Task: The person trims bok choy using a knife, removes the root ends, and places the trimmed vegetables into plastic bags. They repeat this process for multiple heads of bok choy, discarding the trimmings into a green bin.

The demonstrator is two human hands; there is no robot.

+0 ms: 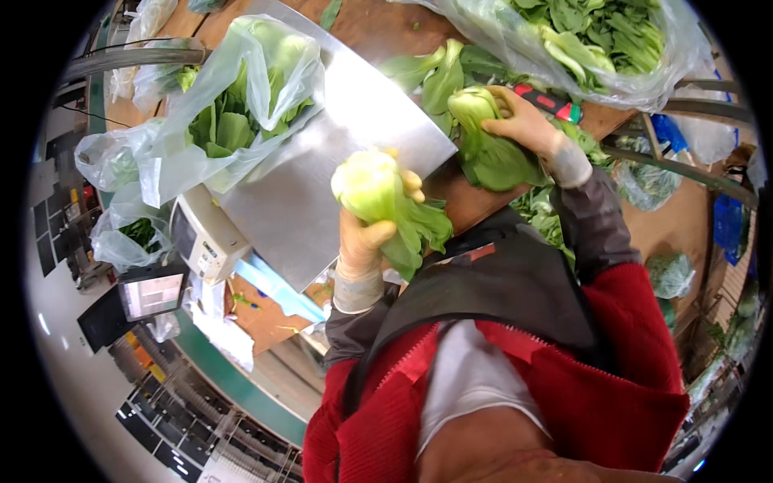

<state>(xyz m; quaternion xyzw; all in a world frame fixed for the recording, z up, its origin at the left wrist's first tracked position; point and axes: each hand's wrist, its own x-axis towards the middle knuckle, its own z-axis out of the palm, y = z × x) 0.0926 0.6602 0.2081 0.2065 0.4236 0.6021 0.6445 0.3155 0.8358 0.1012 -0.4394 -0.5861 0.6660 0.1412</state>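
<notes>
My left hand (365,241), in a thin pale glove, grips a head of bok choy (369,187) with its white-green base up and its leaves toward my body. My right hand (525,121), gloved too, holds a second bok choy (474,108) by its side, base up and leaves hanging down. Under the left hand lies the bare metal platform of a scale (278,223). On that platform's far left, an open clear plastic bag (290,115) contains more bok choy (223,127). Loose bok choy leaves (444,84) lie just beyond my right hand.
A large plastic bag of greens (604,36) stands at the far right. A red-and-black handled tool (546,102) lies beside my right hand. To the left are the scale's display unit (208,235), a lit screen (154,296) and a smaller bag of greens (136,232). Metal rails (694,172) cross the right.
</notes>
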